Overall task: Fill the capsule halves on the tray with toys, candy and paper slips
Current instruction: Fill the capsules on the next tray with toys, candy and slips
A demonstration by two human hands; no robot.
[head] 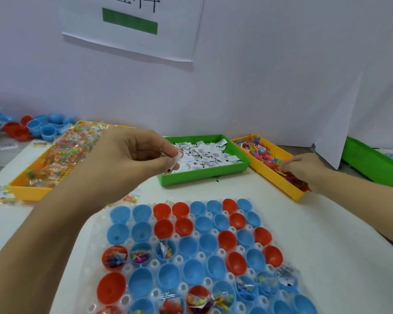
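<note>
Above the near edge of a green plastic bin (203, 175) of small white printed paper slips (210, 155), a person's left hand (132, 159) pinches several of those slips (176, 160) between thumb and curled fingers. Farther right, the right hand (302, 169) reaches into a yellow plastic bin (275, 177) of small bright plastic toys (262, 152), fingers curled down among them; whether it holds one cannot be told. Nearer the camera, a clear plastic tray (132, 267) carries rows of blue and red capsule halves (192, 247), most empty, several near its front and left already filled. At left, a second yellow bin (26, 191) holds wrapped coloured candy (70, 148).
</note>
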